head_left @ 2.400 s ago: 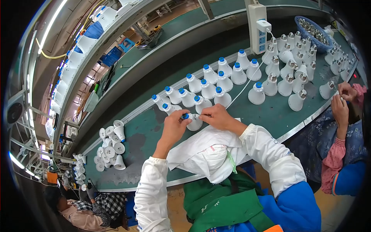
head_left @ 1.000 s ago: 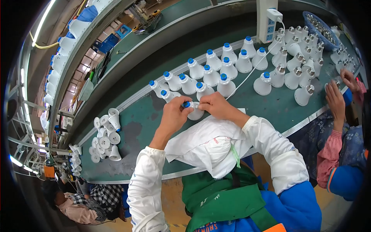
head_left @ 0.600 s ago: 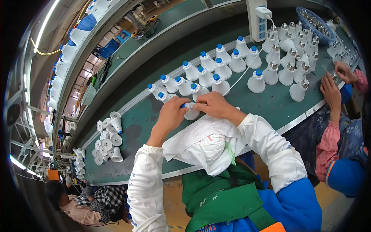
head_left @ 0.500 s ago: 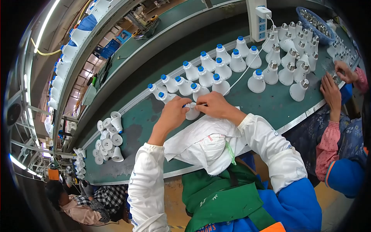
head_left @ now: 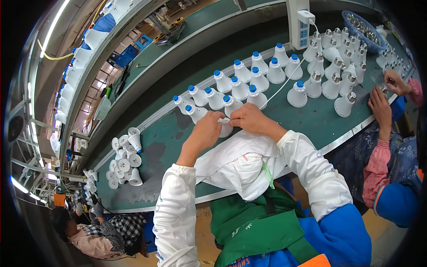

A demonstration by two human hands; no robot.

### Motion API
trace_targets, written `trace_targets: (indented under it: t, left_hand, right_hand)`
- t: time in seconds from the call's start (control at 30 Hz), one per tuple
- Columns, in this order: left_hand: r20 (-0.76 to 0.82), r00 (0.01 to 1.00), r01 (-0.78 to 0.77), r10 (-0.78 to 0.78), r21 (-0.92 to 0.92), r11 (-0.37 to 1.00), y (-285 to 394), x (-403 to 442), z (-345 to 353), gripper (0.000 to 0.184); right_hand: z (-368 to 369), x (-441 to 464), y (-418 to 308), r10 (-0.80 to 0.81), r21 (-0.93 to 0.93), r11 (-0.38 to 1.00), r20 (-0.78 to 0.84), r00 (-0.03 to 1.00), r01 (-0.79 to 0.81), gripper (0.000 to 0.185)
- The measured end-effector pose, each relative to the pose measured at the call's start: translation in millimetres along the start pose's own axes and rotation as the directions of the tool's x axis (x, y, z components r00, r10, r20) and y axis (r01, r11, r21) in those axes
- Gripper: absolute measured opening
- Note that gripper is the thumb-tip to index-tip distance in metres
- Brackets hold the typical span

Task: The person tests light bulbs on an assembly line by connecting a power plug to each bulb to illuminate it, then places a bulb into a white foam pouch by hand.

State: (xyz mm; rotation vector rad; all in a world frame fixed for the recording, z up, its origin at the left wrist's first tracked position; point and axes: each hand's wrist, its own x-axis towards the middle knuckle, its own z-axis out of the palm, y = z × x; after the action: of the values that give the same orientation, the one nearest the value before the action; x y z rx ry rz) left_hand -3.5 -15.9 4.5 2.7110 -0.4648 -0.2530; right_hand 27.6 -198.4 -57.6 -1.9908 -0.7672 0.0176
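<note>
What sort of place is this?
Probably a factory workshop: rows of white, bulb-shaped pieces stand on a long green bench, a blue basket holds small metal parts, and another person works farther along.

Cup (head_left: 227,131): its neck was hidden behind the fingers
Left hand (head_left: 209,129): gripped the cup, thumb tip partly lost to sight
Right hand (head_left: 248,119): whatever lay between its fingertips was too small to tell
Table (head_left: 293,124): near edge partly covered by the cloth (head_left: 244,164)
Sleeve (head_left: 176,213): ran off the bottom edge
Shelf cups (head_left: 94,38): topmost ones cut by the top edge
Basket (head_left: 376,47): single pieces inside were too small to make out
</note>
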Motion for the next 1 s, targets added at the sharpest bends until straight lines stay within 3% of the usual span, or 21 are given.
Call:
trace_targets:
  t: [0.13,0.2,0.23,0.3,0.4,0.43,0.57,0.67,1.0]
  left_hand:
    - [-0.010,1.000,-0.021,0.020,-0.014,1.000,-2,-1,1,0.029]
    - [-0.027,0.998,-0.051,0.051,0.002,0.999,-3,-2,2,0.029]
    - [-0.012,0.999,-0.030,0.030,-0.011,0.999,1,-3,0,0.029]
    - [-0.006,1.000,0.000,0.000,-0.027,1.000,0,-4,-2,0.029]
    - [-0.021,0.999,-0.050,0.049,-0.026,0.998,0,-2,1,0.024]
    - [-0.049,0.998,-0.032,0.030,-0.022,0.999,2,-3,2,0.023]
    - [-0.157,0.984,0.088,-0.085,0.012,0.996,14,-4,11,0.021]
    - [-0.248,0.968,0.073,-0.048,0.095,0.993,11,0,21,0.020]
    - [-0.266,0.961,0.093,-0.073,0.063,0.994,9,1,23,0.017]
  right_hand:
    - [3,1,6,-0.019,-0.023,1.000,0.001,1.000,0.019,0.017]
    - [5,1,12,-0.199,-0.055,0.980,-0.118,0.973,0.193,0.013]
    - [-1,-2,14,-0.201,-0.053,0.979,-0.114,0.973,0.196,0.013]
    - [-18,-5,18,0.106,0.198,0.975,-0.015,0.994,-0.101,0.011]
    - [-18,-4,9,0.068,0.183,0.982,-0.062,0.996,-0.056,0.018]
    - [-13,-3,6,-0.009,0.155,0.987,-0.136,0.991,0.031,0.019]
    - [-10,-1,5,0.083,0.189,0.981,-0.178,0.980,-0.049,0.019]
    - [-14,-5,6,0.101,0.192,0.979,-0.192,0.976,-0.064,0.020]
    - [-14,-6,12,0.059,0.154,0.988,-0.226,0.972,-0.024,0.018]
